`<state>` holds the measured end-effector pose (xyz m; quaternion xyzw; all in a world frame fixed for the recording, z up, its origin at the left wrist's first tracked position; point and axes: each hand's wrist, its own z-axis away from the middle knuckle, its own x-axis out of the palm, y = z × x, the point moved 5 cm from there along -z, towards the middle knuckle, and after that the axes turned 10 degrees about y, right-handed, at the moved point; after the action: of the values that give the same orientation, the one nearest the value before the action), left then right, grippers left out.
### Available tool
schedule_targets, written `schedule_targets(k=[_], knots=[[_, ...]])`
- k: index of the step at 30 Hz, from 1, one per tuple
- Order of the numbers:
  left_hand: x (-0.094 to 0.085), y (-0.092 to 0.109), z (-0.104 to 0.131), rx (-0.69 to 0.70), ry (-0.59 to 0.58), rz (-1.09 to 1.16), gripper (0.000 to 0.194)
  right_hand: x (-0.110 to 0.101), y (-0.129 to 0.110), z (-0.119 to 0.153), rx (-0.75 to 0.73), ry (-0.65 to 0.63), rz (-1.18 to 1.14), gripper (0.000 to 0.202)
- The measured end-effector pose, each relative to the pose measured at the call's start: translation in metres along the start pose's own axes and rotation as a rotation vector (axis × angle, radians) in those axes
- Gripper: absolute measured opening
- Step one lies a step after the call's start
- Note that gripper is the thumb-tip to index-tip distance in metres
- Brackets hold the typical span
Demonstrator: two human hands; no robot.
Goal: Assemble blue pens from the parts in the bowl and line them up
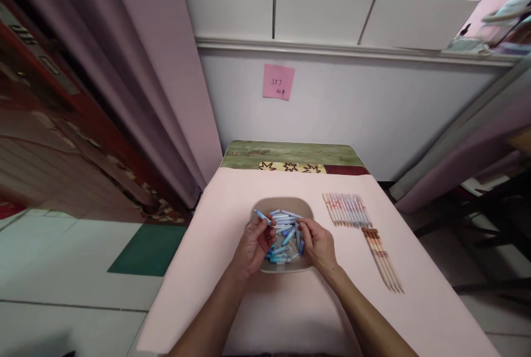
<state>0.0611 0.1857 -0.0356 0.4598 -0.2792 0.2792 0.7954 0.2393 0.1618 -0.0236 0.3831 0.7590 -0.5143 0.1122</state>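
Observation:
A grey-beige plastic bin [282, 200] stands on the table, holding several loose blue, pale blue and clear pen-like pieces [283, 250]. Above its left side, my left hand [254, 243] is closed, pinching a short blue pen [262, 216] between thumb and fingers. My right hand [317, 241] is over the bin's right rim with its fingertips pinched together. A pale pen end lies by those fingertips, but whether they grip it is hidden.
On the pink-covered table [186, 285], a row of light pens [347, 210] lies to the right, with several brown-topped pens [382, 260] below it. A pink note [278, 82] is stuck on the wall behind. Purple curtain [166, 69] hangs at left.

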Motion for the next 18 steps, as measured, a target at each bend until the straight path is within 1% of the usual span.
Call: schedule_targets(k=[5, 11, 18], knots=[[-0.0008, -0.0038, 0.0007, -0.002, 0.019, -0.031, 0.023, 0.0009, -0.0029, 0.0007, -0.065, -0.012, 0.043, 0.030], [-0.0019, -0.0068, 0.0013, -0.007, 0.026, -0.048, 0.023, 0.0020, -0.0025, 0.0023, -0.056, -0.043, 0.055, 0.030], [-0.0020, -0.0072, 0.0022, -0.005, 0.046, -0.063, 0.023, 0.0007, -0.0035, 0.0025, -0.063, -0.043, 0.056, 0.029]])
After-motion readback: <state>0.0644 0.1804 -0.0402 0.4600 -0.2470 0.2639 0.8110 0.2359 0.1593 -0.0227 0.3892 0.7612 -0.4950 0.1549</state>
